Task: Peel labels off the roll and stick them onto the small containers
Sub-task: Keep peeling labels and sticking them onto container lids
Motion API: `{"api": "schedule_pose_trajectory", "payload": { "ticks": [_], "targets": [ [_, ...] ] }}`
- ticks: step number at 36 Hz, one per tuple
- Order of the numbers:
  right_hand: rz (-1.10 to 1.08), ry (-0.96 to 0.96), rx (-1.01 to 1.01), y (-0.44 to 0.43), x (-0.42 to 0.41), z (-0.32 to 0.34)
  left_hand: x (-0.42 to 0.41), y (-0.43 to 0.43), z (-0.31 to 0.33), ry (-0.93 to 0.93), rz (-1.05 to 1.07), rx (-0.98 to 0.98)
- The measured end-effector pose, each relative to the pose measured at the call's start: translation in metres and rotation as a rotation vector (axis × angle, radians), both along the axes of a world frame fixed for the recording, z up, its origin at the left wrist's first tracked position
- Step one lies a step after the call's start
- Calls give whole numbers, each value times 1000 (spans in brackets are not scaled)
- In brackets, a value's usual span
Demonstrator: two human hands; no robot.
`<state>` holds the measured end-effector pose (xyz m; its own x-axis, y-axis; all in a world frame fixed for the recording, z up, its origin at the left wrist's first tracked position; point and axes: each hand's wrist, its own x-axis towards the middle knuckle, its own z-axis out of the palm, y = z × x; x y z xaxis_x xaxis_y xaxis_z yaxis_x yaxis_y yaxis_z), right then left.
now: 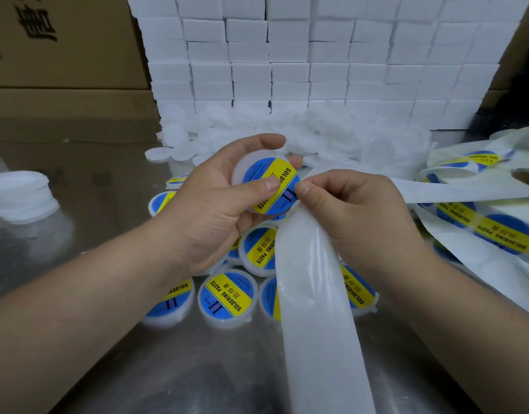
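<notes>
- White paper strip [317,309] hangs down the bottom middle of the frame, closest of all. This part of it is bare.
- Left hand [209,216], in the middle of the frame, holds a small round tub [248,171]. Its fingers curl round the back of the tub, and its thumb presses on the sticker [275,186].
- The sticker is blue and yellow and says SOLDERING PASTE. It lies on the flat top of the tub.
- Right hand [356,210] is just beside the tub, with its fingers curled. Its thumb and finger pinch the paper strip right where it meets the edge of the sticker.
- Below the hands, tubs with stickers [227,297] lie in a bunch on the shiny metal table [167,369].
- At the right edge, loose loops of the sticker roll [481,228] lie in a heap, with more blue and yellow stickers on them.
- Behind the hands, in the upper middle, sits a pile of plain white tubs [257,124]. A wall of white boxes [317,55] stands behind that.
- Brown cardboard boxes [63,55] fill the upper left.
- A stack of white round pieces [18,189] sits at the left edge.
</notes>
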<state>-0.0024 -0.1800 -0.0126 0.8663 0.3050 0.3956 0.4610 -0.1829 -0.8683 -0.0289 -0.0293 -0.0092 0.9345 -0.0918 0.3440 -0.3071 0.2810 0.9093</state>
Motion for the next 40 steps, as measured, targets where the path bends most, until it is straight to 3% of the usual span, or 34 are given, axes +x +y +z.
{"api": "schedule_pose_trajectory", "payload": {
  "ticks": [29, 40],
  "targets": [
    [-20, -46, -38, 0, 4, -4, 0, -4, -6, -44, 57, 84],
    [-104, -78, -61, 0, 5, -5, -15, -20, -4, -252, 301, 393]
  ]
}}
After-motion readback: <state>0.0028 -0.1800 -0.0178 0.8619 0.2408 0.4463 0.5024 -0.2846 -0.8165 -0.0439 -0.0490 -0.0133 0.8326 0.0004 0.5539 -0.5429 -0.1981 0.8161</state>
